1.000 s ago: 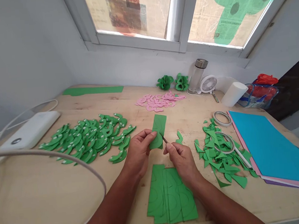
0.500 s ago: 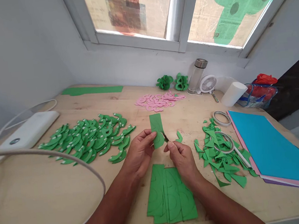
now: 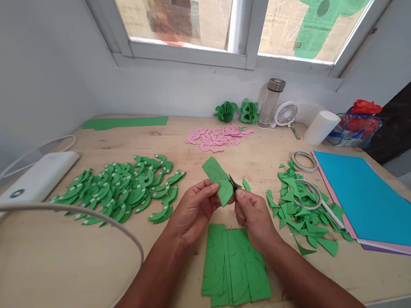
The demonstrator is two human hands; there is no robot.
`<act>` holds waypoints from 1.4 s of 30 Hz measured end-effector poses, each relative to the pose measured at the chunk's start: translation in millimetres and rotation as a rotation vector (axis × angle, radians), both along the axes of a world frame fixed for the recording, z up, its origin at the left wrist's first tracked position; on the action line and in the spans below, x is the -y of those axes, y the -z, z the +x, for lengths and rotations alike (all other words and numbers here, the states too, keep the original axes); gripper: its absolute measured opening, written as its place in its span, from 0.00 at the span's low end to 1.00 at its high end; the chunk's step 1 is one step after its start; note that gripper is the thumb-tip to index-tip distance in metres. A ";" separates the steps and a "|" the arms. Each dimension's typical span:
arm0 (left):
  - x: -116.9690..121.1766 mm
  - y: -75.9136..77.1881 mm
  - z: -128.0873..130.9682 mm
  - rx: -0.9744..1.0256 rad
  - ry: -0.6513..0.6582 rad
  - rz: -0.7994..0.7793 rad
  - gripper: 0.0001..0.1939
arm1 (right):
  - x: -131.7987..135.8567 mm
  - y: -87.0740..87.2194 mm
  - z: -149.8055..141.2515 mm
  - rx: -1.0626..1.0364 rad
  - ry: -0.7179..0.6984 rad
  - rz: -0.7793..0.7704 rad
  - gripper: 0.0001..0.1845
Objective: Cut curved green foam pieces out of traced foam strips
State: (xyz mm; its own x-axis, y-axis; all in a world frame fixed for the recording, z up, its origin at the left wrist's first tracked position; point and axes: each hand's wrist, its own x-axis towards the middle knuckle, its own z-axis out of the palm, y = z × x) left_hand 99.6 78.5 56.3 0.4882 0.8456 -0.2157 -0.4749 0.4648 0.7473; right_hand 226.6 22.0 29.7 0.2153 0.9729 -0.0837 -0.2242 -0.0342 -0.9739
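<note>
My left hand (image 3: 192, 209) pinches a green paper strip (image 3: 218, 178) with curved pencil lines, held above the wooden table (image 3: 56, 267). My right hand (image 3: 254, 217) is closed on small scissors (image 3: 232, 182), whose dark tips meet the strip's right edge. Right below both hands lies a stack of green marked strips (image 3: 234, 266). One green curved cut piece (image 3: 246, 184) lies just right of the scissors.
A heap of green curved pieces (image 3: 124, 189) lies at left, green scraps (image 3: 302, 207) with tape rolls (image 3: 304, 161) at right, pink pieces (image 3: 218, 137) behind. Blue and pink sheets (image 3: 372, 205) lie far right. A white power bank (image 3: 37, 177) with cables sits left; bottle, fan and green paper flowers stand by the wall.
The strip has turned in my left hand, its top now tilted left, and the scissors have worked further along its edge. Both hands shifted slightly right.
</note>
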 end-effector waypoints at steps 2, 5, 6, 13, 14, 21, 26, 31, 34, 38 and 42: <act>0.8 0.1 0.1 0.011 0.012 -0.012 0.06 | 0.4 -0.8 -0.5 -0.039 -0.008 0.012 0.27; 2.2 -0.6 -0.4 0.024 0.039 -0.034 0.06 | 0.7 -1.8 -1.1 -0.059 -0.011 0.013 0.27; 2.7 -1.1 -0.7 0.030 0.050 -0.041 0.07 | 0.7 -2.2 -1.3 -0.053 -0.011 0.007 0.27; 3.0 -3.5 -1.5 0.038 0.098 -0.022 0.08 | 0.7 -5.4 0.7 0.074 -0.011 0.041 0.27; 2.8 -3.2 -1.5 0.023 0.088 -0.016 0.08 | 0.5 -5.1 1.6 0.098 -0.010 0.051 0.26; 2.5 -3.7 -3.5 -0.084 0.045 0.050 0.10 | -0.7 -0.8 6.8 0.120 -0.069 0.083 0.25; -0.4 -5.4 -7.6 -0.128 0.028 0.102 0.10 | 0.0 -3.6 8.9 0.114 -0.109 0.080 0.27; -3.3 -6.0 -10.7 -0.136 0.038 0.154 0.08 | 0.5 -4.6 9.1 0.059 -0.142 0.054 0.27; -3.8 -6.6 -12.7 -0.149 0.060 0.198 0.08 | 1.3 -5.9 9.0 0.047 -0.162 0.044 0.27; -3.8 -6.9 -15.0 -0.216 0.085 0.253 0.08 | 2.1 -9.3 9.3 0.066 -0.187 0.026 0.27; -4.3 -5.7 -15.1 -0.299 0.110 0.291 0.07 | 1.1 -10.5 9.4 0.115 -0.199 0.000 0.27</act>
